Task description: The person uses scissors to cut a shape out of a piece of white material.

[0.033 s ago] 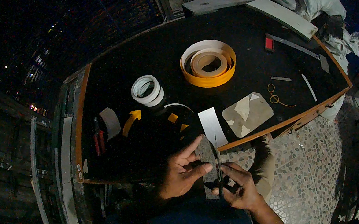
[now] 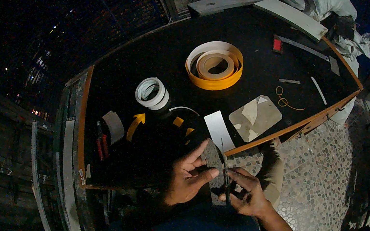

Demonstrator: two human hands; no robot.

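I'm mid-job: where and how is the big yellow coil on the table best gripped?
Probably at the left wall of the yellow coil, from above, thumb inside, fingers outside. It lies with its open side up, and on that side a gap shows between its wall and the inner roll.

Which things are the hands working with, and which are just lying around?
In the hands:
grey flat piece, left hand
dark thin thing, right hand; too dim to name

Probably just lying around:
yellow roll
white roll
red-handled tool
white card
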